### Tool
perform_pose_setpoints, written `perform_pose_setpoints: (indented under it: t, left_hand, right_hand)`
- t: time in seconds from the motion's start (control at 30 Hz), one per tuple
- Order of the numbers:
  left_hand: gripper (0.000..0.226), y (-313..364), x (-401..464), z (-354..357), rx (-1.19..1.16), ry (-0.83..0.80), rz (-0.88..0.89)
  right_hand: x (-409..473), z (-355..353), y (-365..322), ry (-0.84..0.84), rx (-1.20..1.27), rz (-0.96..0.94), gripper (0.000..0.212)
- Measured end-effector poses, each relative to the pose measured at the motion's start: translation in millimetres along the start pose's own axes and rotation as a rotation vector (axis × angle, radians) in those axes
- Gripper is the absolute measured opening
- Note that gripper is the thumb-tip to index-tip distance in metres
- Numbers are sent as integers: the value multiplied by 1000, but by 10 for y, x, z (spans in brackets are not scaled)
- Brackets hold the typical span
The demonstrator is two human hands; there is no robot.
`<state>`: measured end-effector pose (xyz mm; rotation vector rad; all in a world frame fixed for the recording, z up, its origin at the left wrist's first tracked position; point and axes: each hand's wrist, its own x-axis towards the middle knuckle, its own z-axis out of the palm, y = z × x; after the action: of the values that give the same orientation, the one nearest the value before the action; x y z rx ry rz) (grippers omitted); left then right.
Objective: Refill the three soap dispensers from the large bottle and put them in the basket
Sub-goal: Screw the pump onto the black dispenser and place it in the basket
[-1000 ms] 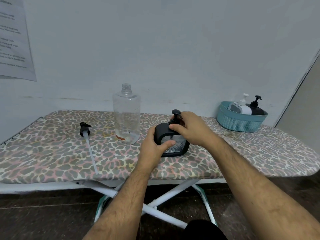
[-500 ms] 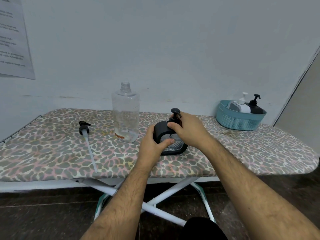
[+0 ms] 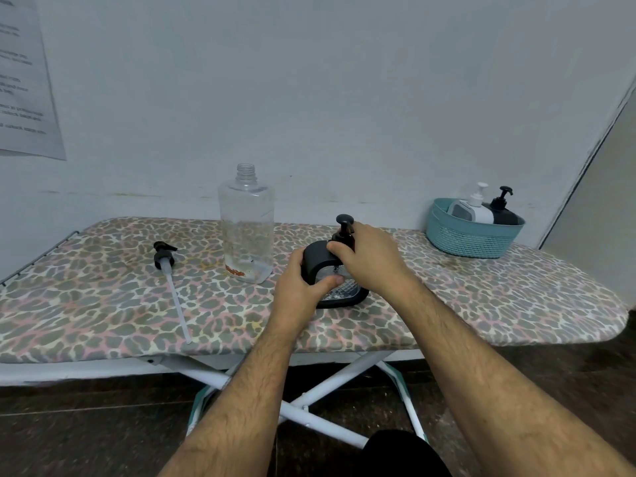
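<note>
One black dispenser (image 3: pixel 332 275) on the board (image 3: pixel 481 297), near its front edge at centre; upright, long axis vertical, pump head (image 3: pixel 345 220) on top. Left hand (image 3: pixel 303 287) wraps its left side, thumb across the clear front. Right hand (image 3: pixel 368 259) curls over the top, fingers gripping the pump collar.

One large bottle (image 3: pixel 246 223) just left of it, upright, uncapped, nearly empty. One loose pump (image 3: pixel 165 258) further left, lying flat, its tube (image 3: pixel 177 301) pointing toward the front edge.

One basket (image 3: pixel 471 235) at the far right of the board, well apart. Two dispensers in it: one white (image 3: pixel 473 210), one black (image 3: pixel 500 208), both upright.

One sheet (image 3: pixel 24 80) on the wall, upper left.
</note>
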<state>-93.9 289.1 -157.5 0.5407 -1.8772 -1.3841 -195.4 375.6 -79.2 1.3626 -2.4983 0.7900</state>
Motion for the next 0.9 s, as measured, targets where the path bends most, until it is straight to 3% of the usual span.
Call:
perform_pose_setpoints:
  t: [0.23, 0.37, 0.43, 0.53, 0.63, 0.9]
  left_hand:
    - [56, 5, -1, -2, -14, -12, -13]
    - [55, -20, 5, -5, -44, -35, -18]
    - [54, -29, 18, -8, -55, -38, -21]
    - [55, -40, 25, -7, -48, -45, -20]
    - [60, -66, 36, -8, -46, -50, -16]
    - [93, -5, 38, -14, -23, -70, -30]
  right_hand:
    - [-54, -85, -25, -28, 32, -23, 31]
    - [-113, -123, 125, 9, 324, -9, 11]
    - [-140, -125, 272, 36, 459, 42, 29]
    - [-184, -106, 481, -92, 570, 104, 50]
    - [-233, -66, 605, -265, 701, 115, 55]
    - [-167, -97, 683, -281, 699, 112, 58]
